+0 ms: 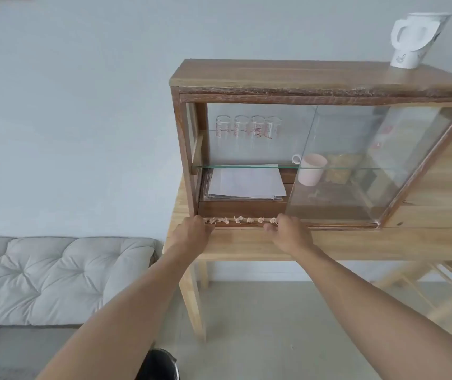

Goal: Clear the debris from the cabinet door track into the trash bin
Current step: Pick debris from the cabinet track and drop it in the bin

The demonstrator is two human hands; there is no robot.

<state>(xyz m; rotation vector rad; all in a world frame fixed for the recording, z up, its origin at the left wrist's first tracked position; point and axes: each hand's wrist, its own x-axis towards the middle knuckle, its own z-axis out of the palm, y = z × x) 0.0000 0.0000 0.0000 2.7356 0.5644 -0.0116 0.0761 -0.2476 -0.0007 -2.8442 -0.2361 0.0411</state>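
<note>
A wooden cabinet (274, 78) with sliding glass doors stands on a light wood table (384, 242). Its bottom door track (242, 224) holds a row of several small pale crumpled scraps (238, 219). My left hand (193, 233) rests at the left end of the row, fingers curled down onto the track. At the row's right end is my right hand (288, 231), its fingertips touching the last scrap. Whether either hand grips a scrap is hidden by the fingers. A dark round object (159, 364), possibly the trash bin, shows at the bottom edge.
The glass door (370, 160) is slid to the right. Inside are several glasses (248, 127), a pink mug (312, 169) and papers (246, 182). A white jug (417, 39) stands on top. A grey cushioned bench (54, 278) is at left.
</note>
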